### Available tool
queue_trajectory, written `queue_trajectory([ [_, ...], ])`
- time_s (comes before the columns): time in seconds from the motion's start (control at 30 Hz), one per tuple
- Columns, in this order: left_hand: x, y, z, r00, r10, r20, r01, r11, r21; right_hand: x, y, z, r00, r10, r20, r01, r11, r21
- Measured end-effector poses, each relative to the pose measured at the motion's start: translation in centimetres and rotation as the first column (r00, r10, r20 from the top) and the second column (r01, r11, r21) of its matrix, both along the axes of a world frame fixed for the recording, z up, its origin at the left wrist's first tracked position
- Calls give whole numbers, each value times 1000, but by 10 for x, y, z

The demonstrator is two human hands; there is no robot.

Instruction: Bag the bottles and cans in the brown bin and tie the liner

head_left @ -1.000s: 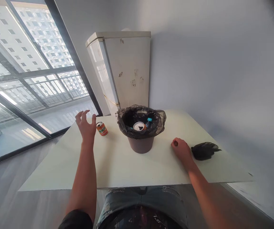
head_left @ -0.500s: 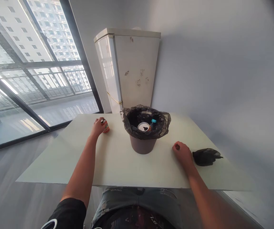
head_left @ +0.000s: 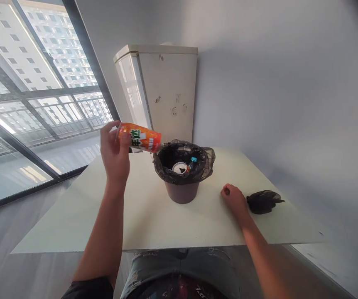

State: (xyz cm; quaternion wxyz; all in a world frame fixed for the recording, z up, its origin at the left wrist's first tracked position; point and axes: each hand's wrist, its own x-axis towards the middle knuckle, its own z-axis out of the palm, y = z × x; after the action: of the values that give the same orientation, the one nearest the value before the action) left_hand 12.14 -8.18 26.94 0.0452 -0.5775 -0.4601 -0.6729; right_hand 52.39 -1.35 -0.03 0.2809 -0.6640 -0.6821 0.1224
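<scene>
An orange can (head_left: 144, 138) with green and white lettering is raised in my left hand (head_left: 114, 155), tilted nearly on its side, its bottom end close to the bin's left rim. The brown bin (head_left: 182, 192) is lined with a black plastic bag (head_left: 208, 164) folded over its rim. Inside it are a can with a pale top (head_left: 180, 168) and a bottle with a teal cap (head_left: 193, 159). My right hand (head_left: 233, 198) rests on the table right of the bin, fingers curled; whether they hold anything is hidden.
A bundled black plastic bag (head_left: 263, 202) lies just right of my right hand on the pale table (head_left: 144, 224). Behind the table stands a white refrigerator (head_left: 169, 87). Glass doors (head_left: 42, 120) are at the left, a wall at the right.
My left hand has lifted the orange can off the table and tipped it sideways toward the bin. My right hand stays in its place on the table. The view has shifted slightly.
</scene>
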Motion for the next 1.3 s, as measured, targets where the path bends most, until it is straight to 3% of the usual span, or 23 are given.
queue_trajectory([
  [0.13,47,-11,5,977,-148,-153,126,982,-143,2,2,-5,1000,7,10,-7,1000,16],
  [0.3,69,4,-10,931,-223,-288,126,939,-321,3,4,-10,1000,-9,19,8,1000,19],
  [0.53,62,30,-22,932,-146,-331,49,958,-283,2,4,-8,1000,4,6,-4,999,41],
  [0.63,59,35,-24,922,-169,-348,52,946,-320,2,3,-8,1000,2,4,-2,999,44],
  [0.77,57,38,-27,939,-173,-298,57,931,-360,1,3,-7,1000,6,6,-6,999,38],
  [0.9,59,39,-26,949,-109,-295,37,970,-239,1,2,-4,1000,1,7,-1,1000,16],
  [1.1,62,29,-27,902,-200,-382,100,959,-266,1,3,-5,1000,9,-10,-8,1000,28],
  [1.2,58,24,-32,946,-91,-312,23,977,-213,2,4,-8,1000,7,-9,-7,999,37],
  [1.3,45,23,-39,986,91,-142,-132,939,-316,3,5,-9,1000,12,-7,-12,999,42],
])
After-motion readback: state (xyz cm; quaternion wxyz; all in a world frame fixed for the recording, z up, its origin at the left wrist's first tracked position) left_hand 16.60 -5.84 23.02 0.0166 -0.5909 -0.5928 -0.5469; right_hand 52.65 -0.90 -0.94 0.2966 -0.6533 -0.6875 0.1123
